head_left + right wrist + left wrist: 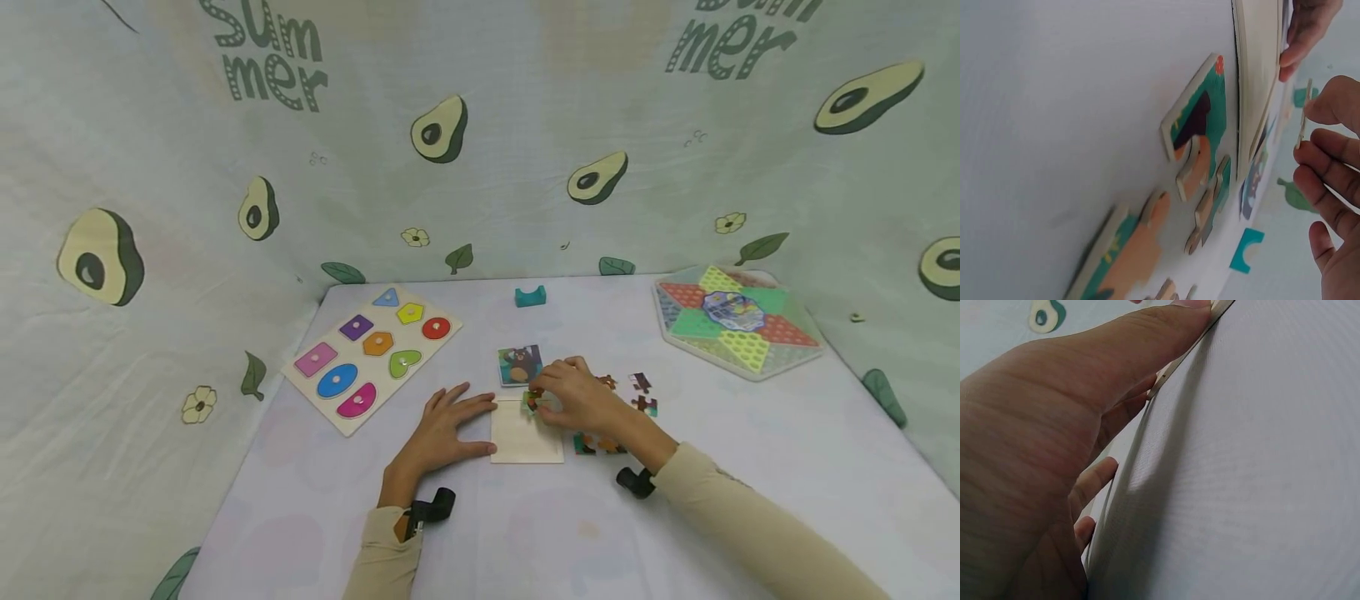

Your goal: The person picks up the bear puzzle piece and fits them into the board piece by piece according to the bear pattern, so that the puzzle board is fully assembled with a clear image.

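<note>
A pale wooden puzzle tray (525, 442) lies in the middle of the table. My left hand (444, 432) is spread at its left side, with thumb and fingertips touching the edge. Over the tray's upper right corner, my right hand (583, 402) pinches a small puzzle piece (532, 401) between thumb and fingers. In the right wrist view that puzzle piece (1304, 119) appears edge-on, raised above the tray. Several loose puzzle pieces (643, 406) in brown and green lie right of the tray, some hidden under my right forearm. A bear picture card (520, 365) lies just beyond the tray.
A shape board (382, 364) with colourful pieces lies at the back left. The hexagonal star-patterned game board (738, 354) is at the back right. A small teal notched block (530, 297) stands near the table's far edge, before an avocado-print cloth (510, 225).
</note>
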The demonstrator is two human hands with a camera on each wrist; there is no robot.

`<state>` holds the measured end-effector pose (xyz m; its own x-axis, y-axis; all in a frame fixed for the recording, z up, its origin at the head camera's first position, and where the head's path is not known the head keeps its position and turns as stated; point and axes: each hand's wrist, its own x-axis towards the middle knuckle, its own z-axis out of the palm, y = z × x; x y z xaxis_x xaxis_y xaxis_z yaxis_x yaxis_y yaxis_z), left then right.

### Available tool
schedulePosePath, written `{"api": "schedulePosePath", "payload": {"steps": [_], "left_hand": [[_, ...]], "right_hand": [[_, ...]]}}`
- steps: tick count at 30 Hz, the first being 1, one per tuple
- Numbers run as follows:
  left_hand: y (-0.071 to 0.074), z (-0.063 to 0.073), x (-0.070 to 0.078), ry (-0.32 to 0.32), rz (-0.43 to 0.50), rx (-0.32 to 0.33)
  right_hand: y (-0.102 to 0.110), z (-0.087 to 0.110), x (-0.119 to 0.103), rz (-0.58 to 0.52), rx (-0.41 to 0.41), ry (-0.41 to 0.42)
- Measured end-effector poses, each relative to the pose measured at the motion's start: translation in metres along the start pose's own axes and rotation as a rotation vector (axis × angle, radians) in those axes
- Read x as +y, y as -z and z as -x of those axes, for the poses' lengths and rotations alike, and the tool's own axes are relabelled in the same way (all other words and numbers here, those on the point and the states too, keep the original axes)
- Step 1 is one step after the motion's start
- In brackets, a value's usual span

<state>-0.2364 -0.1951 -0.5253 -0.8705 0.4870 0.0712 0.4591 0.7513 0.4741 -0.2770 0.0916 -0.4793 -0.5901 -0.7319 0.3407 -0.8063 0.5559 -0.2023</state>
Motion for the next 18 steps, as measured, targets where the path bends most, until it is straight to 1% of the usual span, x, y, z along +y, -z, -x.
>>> {"api": "schedulePosePath", "payload": {"steps": [3,6,10,18], "left_hand": [[0.0,0.0,0.0,0.005,-0.005,-0.005],[0.0,-0.001,-0.001,0.008,-0.012,-0.005],[-0.001,-0.002,-0.002,0.01,0.0,-0.005],[-0.002,-0.001,-0.004,0.011,-0.004,-0.014]], "right_hand": [[-0.004,-0.003,-0.001,0.004,0.004,0.016],[-0.007,-0.005,-0.002,0.0,0.027,0.037],[-0.011,-0.008,-0.003,0.004,0.046,0.058],[-0.016,-0.014,-0.005,0.025,-0.006,0.035]]}}
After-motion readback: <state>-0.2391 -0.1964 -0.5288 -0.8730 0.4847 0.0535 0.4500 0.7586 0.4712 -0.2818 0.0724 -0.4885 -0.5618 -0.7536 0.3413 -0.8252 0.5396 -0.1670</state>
